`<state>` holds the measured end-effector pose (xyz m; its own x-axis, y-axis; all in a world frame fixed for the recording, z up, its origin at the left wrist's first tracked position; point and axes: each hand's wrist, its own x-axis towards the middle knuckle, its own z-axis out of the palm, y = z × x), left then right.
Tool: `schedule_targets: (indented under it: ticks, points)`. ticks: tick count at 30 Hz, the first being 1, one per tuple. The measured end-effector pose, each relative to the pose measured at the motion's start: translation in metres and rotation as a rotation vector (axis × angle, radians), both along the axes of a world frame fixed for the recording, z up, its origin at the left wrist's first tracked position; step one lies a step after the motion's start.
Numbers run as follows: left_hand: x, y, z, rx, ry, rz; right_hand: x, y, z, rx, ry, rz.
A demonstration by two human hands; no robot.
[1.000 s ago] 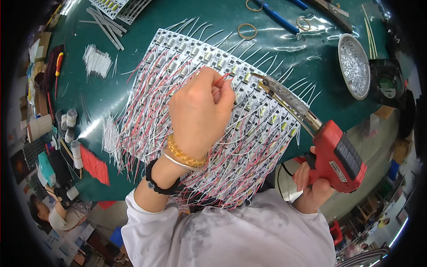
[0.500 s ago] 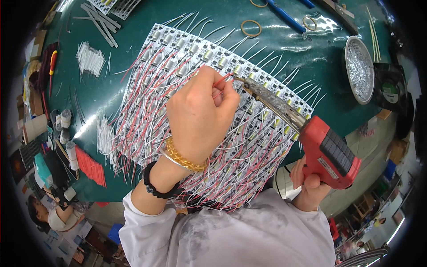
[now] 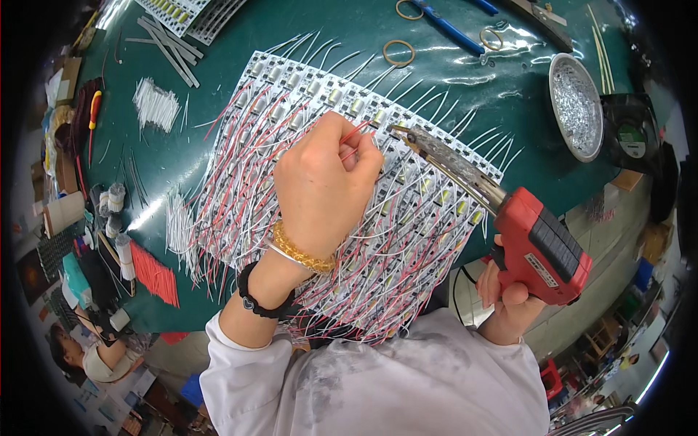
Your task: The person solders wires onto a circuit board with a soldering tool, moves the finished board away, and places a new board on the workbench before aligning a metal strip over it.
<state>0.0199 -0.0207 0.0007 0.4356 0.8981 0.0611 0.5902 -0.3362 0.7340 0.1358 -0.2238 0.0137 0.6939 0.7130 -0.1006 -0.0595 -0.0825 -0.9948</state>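
Wire (image 3: 355, 131), red, is pinched in left hand (image 3: 322, 178) over circuit boards (image 3: 407, 200) on tabletop (image 3: 291, 18); soldering gun (image 3: 539, 243) is gripped by right hand (image 3: 515, 311). Wire is best held steady, tip (image 3: 404, 134) kept clear of fingers (image 3: 372, 154).

The left forearm (image 3: 256, 328) is extended upward from the lower left, and the left hand (image 3: 323, 174) is held near the centre, its back turned up. The thumb (image 3: 369, 156) and index finger (image 3: 336, 128) are brought together in a pinch, with the other fingers tucked beneath. The right hand (image 3: 515, 296) is held lower, to the right and well apart from the left, its fingers curled into a grip.
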Motion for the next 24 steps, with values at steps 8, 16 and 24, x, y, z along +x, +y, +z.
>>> schedule_targets:
  ticks: [8, 16, 24]
  points:
    - [-0.035, 0.007, 0.051, -0.068, 0.165, -0.154, 0.007, -0.008, 0.003, 0.075, 0.020, 0.001]
    - [-0.001, -0.011, 0.030, -0.023, -0.032, -0.122, 0.005, -0.009, 0.004, 0.149, 0.057, -0.042]
    - [0.009, -0.014, 0.002, -0.004, 0.002, -0.070, 0.006, -0.019, 0.006, 0.017, 0.020, 0.017]
